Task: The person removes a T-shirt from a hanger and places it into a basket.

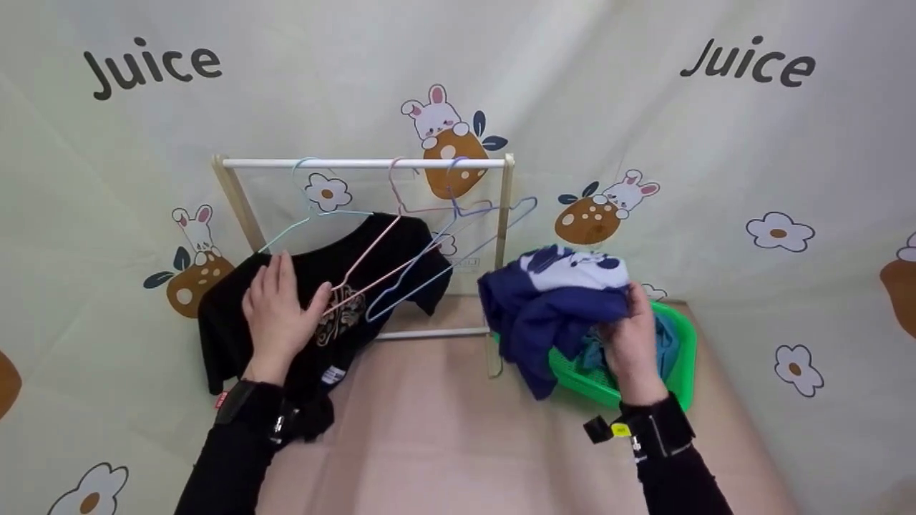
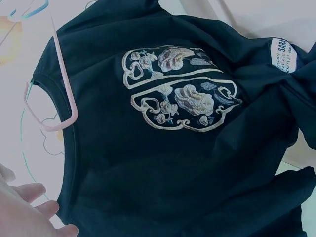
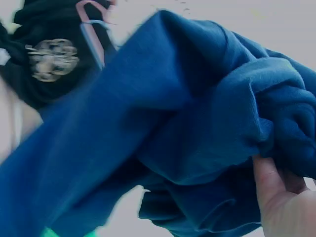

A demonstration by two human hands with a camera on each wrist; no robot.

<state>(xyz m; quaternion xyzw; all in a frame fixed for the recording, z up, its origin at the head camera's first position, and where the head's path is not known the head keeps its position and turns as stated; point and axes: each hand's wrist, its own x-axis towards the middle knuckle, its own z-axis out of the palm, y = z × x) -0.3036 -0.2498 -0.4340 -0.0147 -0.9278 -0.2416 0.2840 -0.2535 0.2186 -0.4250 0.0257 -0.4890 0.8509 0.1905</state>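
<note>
A black T-shirt (image 1: 379, 243) with an embroidered chest patch (image 2: 182, 94) hangs on a mint-green hanger (image 1: 290, 230) at the rack's left. My left hand (image 1: 279, 311) is spread, its fingers near the shirt's neckline in the left wrist view. Beside it, a pink hanger (image 1: 372, 250) and a blue hanger (image 1: 415, 270) hang bare on the rod, tilted across the shirt's front. At the right, my right hand (image 1: 633, 343) grips a bunched navy blue garment (image 1: 551, 304) with a white printed patch, lifted over the green basket (image 1: 685, 343).
The small rack has a white rod (image 1: 343, 164) and wooden posts (image 1: 504, 214). Inside the basket lies a teal cloth (image 1: 667, 343). A pale curtain (image 1: 587, 107) printed with rabbits and flowers stands behind the pinkish table (image 1: 444, 422).
</note>
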